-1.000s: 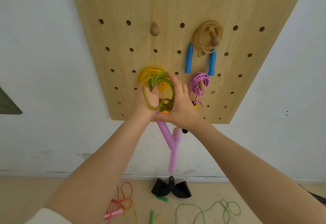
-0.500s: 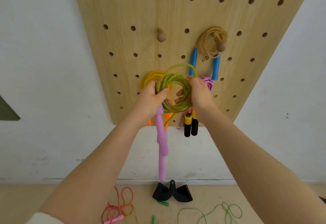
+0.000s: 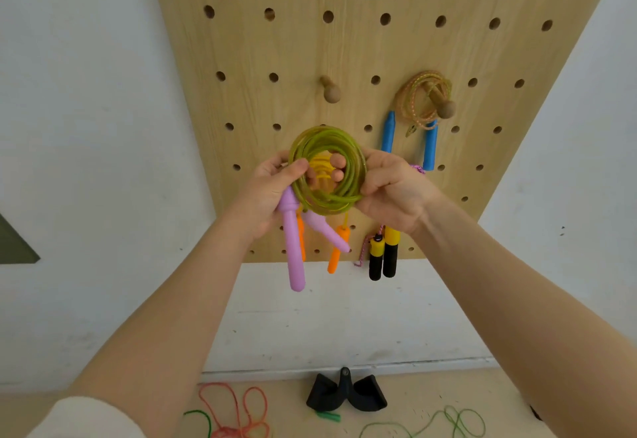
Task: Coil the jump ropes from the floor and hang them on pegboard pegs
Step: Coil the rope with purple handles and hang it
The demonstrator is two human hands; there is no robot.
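An olive-green jump rope coil (image 3: pixel 355 175) with two pink handles (image 3: pixel 293 251) hanging down is held up in front of the wooden pegboard (image 3: pixel 344 41). My left hand (image 3: pixel 272 193) grips the coil's left side and the top of one handle. My right hand (image 3: pixel 389 186) grips the coil's right side. A bare wooden peg (image 3: pixel 330 89) sticks out above the coil. Behind the coil hangs a yellow rope (image 3: pixel 322 165) with orange handles (image 3: pixel 336 248).
A beige rope with blue handles (image 3: pixel 429 144) hangs on the right peg (image 3: pixel 444 105). Black-and-yellow handles (image 3: pixel 382 255) hang below my right hand. On the floor lie a red rope (image 3: pixel 234 410), a green rope (image 3: pixel 448 424) and a black object (image 3: pixel 344 393).
Both hands have lifted the green coil higher and spread it open into a round loop. The pink handles have swung apart.
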